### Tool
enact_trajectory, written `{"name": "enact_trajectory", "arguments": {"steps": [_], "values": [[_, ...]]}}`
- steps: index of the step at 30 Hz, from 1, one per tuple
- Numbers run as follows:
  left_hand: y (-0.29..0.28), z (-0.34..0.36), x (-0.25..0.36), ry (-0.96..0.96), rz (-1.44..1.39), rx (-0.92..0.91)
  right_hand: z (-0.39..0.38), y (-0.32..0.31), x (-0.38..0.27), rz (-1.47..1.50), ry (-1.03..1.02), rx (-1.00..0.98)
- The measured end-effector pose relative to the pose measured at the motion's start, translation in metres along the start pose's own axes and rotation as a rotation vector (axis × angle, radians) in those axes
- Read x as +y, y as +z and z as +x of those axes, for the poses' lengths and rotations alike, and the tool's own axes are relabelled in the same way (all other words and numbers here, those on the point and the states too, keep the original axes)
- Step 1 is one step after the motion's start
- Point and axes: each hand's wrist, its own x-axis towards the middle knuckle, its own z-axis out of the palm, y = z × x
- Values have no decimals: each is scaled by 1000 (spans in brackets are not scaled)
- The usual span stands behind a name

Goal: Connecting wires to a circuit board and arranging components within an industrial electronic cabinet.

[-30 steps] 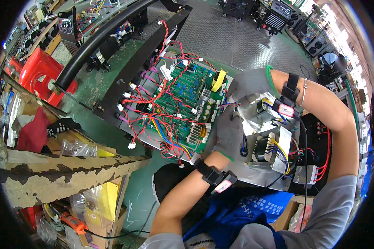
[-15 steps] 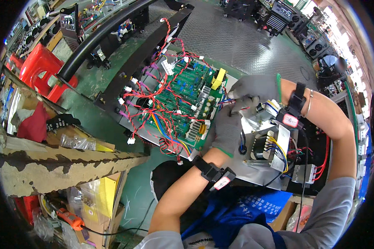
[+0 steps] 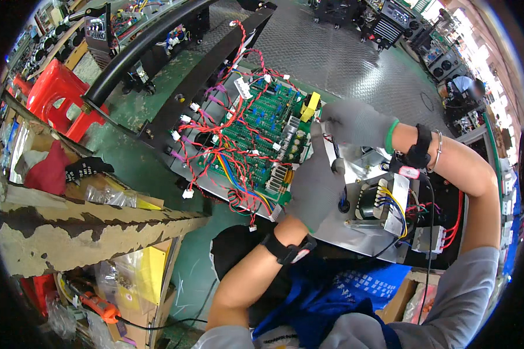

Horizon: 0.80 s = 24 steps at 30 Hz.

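Note:
My left hand (image 3: pixel 316 189), in a grey glove, lies over the near edge of a green circuit board (image 3: pixel 256 136). Its index finger is stretched along the board's edge and its thumb stands apart, beside a thin black cable (image 3: pixel 335 150). Just beyond, my right hand (image 3: pixel 358 123), gloved alike, has its fingers curled in close to the left fingertip and a yellow-wrapped component (image 3: pixel 310 107). Whatever lies between those right fingers is hidden. Red twisted wires (image 3: pixel 233 131) with white plugs sprawl over the board. Right of my left hand, a transformer (image 3: pixel 368 202) sits on the metal chassis plate (image 3: pixel 326 230).
A black panel with a tubular handle (image 3: pixel 151 43) rises at the chassis's far left. To the right stand a white terminal block (image 3: pixel 428 239) and red cables (image 3: pixel 455 218). A worn wooden bench edge (image 3: pixel 87 232) and a red stool (image 3: pixel 58 99) are on the left.
My left hand has turned and moved up, its index finger now extended beside the board. The right hand has shifted slightly, and the board and wires have moved a little to the right.

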Motion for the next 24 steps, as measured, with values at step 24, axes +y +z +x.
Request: {"name": "enact_trajectory", "arguments": {"steps": [24], "values": [[22, -22, -12, 184, 91, 113, 10, 0, -3, 684, 185, -238]]}}
